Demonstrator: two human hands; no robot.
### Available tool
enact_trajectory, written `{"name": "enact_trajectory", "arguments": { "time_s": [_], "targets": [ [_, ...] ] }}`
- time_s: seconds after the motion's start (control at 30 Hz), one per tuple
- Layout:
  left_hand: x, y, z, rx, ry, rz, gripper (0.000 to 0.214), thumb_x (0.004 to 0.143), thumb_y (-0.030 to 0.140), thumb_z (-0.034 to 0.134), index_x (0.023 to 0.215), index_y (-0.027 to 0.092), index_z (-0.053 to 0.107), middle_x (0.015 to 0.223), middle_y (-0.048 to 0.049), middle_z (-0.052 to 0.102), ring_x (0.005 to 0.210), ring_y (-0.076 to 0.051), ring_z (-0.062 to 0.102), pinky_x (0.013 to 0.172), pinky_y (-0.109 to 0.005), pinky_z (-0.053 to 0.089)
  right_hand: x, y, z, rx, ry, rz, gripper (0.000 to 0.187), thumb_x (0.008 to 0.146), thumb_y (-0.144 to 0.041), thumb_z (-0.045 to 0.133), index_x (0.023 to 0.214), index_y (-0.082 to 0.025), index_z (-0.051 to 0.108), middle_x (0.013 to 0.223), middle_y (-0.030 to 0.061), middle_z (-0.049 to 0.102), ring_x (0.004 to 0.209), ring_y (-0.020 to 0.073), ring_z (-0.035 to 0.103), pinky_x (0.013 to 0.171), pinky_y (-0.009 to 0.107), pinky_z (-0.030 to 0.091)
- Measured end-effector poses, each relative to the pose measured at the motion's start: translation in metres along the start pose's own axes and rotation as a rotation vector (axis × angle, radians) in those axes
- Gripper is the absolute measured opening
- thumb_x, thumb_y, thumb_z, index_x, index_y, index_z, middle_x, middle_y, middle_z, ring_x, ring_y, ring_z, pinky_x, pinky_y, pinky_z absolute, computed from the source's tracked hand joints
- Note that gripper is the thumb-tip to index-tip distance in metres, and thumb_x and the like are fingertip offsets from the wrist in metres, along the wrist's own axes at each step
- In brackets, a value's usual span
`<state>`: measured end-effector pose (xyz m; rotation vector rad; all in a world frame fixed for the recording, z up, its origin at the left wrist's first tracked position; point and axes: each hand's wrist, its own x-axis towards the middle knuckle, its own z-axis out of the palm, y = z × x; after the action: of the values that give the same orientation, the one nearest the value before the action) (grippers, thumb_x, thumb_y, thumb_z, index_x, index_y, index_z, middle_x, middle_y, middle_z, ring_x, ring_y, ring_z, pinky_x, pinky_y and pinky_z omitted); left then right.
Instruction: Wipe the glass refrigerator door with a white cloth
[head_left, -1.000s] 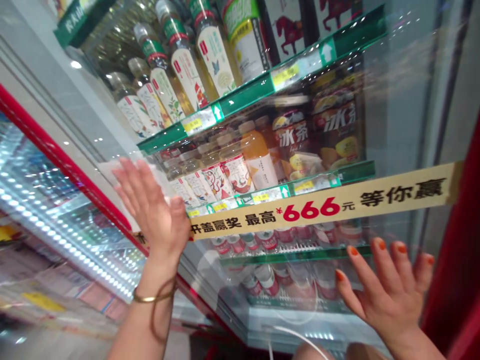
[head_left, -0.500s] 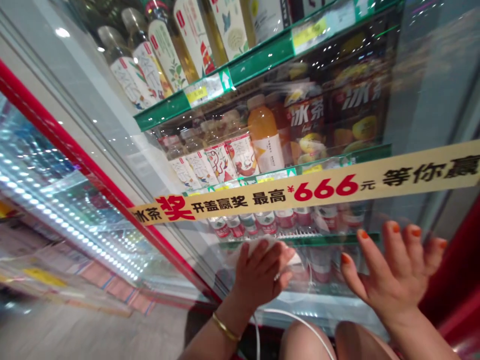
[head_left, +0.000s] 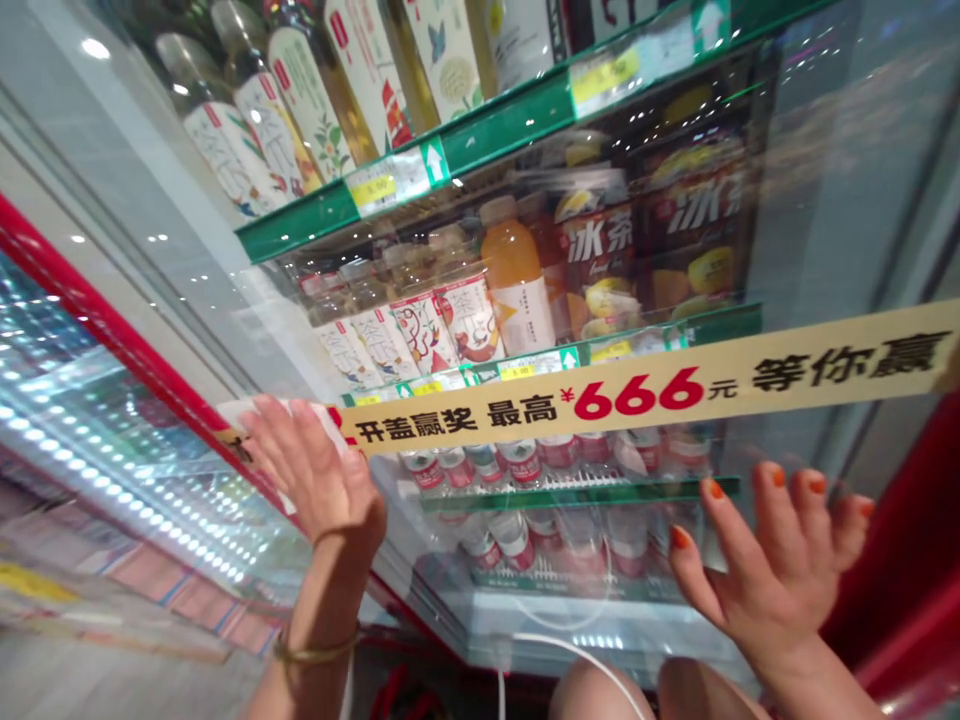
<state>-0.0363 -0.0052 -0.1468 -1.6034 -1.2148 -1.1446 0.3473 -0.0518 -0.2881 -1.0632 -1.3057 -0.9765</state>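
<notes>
My left hand (head_left: 322,480) presses a white cloth or tissue (head_left: 332,424) flat against the left part of a yellow printed strip (head_left: 727,388). The strip runs across the glass door (head_left: 817,230) of a drinks cooler. Long fingers cover most of the cloth and some of the red and black print. Below the strip at the right, my right hand (head_left: 780,575) is spread on or just in front of the glass, fingers apart and holding nothing. A gold bangle (head_left: 315,652) circles my left wrist.
Behind the glass, bottled drinks (head_left: 514,265) stand on shelves with green edges (head_left: 390,180). A red frame edge (head_left: 112,330) slants down the left side. Another lit cooler (head_left: 150,470) is farther left. A white cable (head_left: 585,655) loops near my knees (head_left: 600,690).
My left hand has moved up and left with the white cloth, from the glass below the strip onto the strip's left end. My right hand stays spread at about the same place.
</notes>
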Motion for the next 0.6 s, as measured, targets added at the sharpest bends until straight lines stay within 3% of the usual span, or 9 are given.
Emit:
{"name": "enact_trajectory", "arguments": {
  "time_s": [0.1, 0.2, 0.33, 0.43, 0.5, 0.53, 0.6],
  "targets": [
    [-0.017, 0.039, 0.008, -0.012, 0.017, 0.103, 0.074, 0.114, 0.047, 0.032, 0.182, 0.029, 0.008, 0.190, -0.0061, 0.002, 0.177, -0.041, 0.002, 0.142, -0.079, 0.005, 0.001, 0.001, -0.001, -0.005, 0.002, -0.030, 0.081, 0.098, -0.036, 0.066, 0.175, -0.028, 0.041, 0.185, 0.0040, 0.033, 0.173, 0.0359, 0.029, 0.144, 0.060, 0.017],
    [-0.071, 0.063, 0.020, -0.025, -0.007, 0.183, 0.082, 0.109, 0.046, 0.046, 0.182, 0.027, 0.012, 0.191, -0.0105, 0.006, 0.177, -0.042, 0.001, 0.140, -0.082, 0.005, 0.001, 0.003, -0.003, -0.016, -0.017, -0.042, 0.080, 0.099, -0.036, 0.064, 0.175, -0.025, 0.041, 0.186, 0.0050, 0.031, 0.173, 0.0373, 0.027, 0.144, 0.060, 0.017],
    [-0.164, 0.062, 0.031, -0.054, -0.142, 0.251, 0.093, 0.098, 0.039, 0.068, 0.179, 0.030, 0.024, 0.190, -0.0118, 0.015, 0.177, -0.042, 0.000, 0.140, -0.081, 0.010, 0.000, 0.003, -0.004, 0.002, -0.028, -0.029, 0.079, 0.100, -0.036, 0.065, 0.175, -0.026, 0.042, 0.186, 0.0049, 0.031, 0.173, 0.0373, 0.028, 0.144, 0.060, 0.016],
    [-0.220, 0.044, 0.030, -0.007, -0.187, 0.264, 0.088, 0.093, 0.027, 0.070, 0.174, 0.029, 0.035, 0.187, -0.0149, 0.026, 0.177, -0.041, 0.002, 0.139, -0.080, 0.021, -0.001, 0.003, -0.002, 0.009, -0.014, -0.003, 0.081, 0.099, -0.035, 0.067, 0.175, -0.028, 0.042, 0.185, 0.0050, 0.032, 0.171, 0.0408, 0.030, 0.142, 0.067, 0.018],
    [-0.229, 0.025, 0.025, 0.034, -0.187, 0.291, 0.087, 0.092, 0.022, 0.068, 0.173, 0.030, 0.037, 0.184, -0.0162, 0.033, 0.177, -0.041, 0.004, 0.135, -0.082, 0.034, -0.002, 0.003, -0.001, 0.016, 0.001, -0.007, 0.080, 0.098, -0.033, 0.068, 0.174, -0.030, 0.043, 0.184, 0.0039, 0.034, 0.171, 0.0382, 0.032, 0.143, 0.062, 0.018],
    [-0.222, 0.014, 0.023, 0.037, -0.181, 0.276, 0.089, 0.092, 0.021, 0.067, 0.174, 0.031, 0.034, 0.182, -0.0170, 0.037, 0.177, -0.042, 0.006, 0.131, -0.084, 0.038, -0.002, 0.003, -0.001, 0.022, 0.000, -0.007, 0.080, 0.098, -0.032, 0.068, 0.174, -0.031, 0.044, 0.184, 0.0030, 0.035, 0.171, 0.0364, 0.033, 0.144, 0.059, 0.018],
    [-0.183, -0.005, 0.018, 0.008, -0.178, 0.154, 0.095, 0.096, 0.026, 0.064, 0.180, 0.030, 0.019, 0.182, -0.0189, 0.036, 0.176, -0.045, 0.009, 0.128, -0.087, 0.039, -0.002, 0.003, 0.000, 0.038, -0.013, 0.007, 0.079, 0.098, -0.032, 0.068, 0.173, -0.034, 0.043, 0.183, 0.0020, 0.036, 0.170, 0.0359, 0.034, 0.144, 0.060, 0.019]
  ]
}}
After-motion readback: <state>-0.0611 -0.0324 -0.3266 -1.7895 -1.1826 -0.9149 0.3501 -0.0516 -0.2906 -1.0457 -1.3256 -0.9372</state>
